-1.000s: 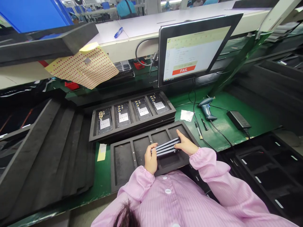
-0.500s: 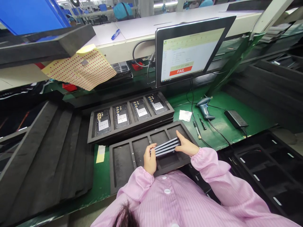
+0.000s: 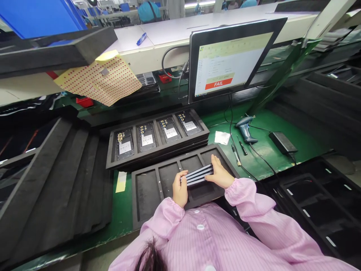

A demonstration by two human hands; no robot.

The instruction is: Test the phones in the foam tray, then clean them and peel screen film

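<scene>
1. As I watch, the left hand (image 3: 180,190) and right hand (image 3: 221,175) pinch opposite ends of slim, flat, silver-edged slabs (image 3: 197,175) over a black foam tray (image 3: 134,199), nearer its right edge.
2. Probably stiff, light, slippery, fragile: best held by their ends.
3. At least three slabs, four tray pockets (image 3: 148,195).

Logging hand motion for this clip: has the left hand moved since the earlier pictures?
No, not visibly: the left hand, gripping the stack of flat devices, keeps the same place over the near foam tray.
</scene>
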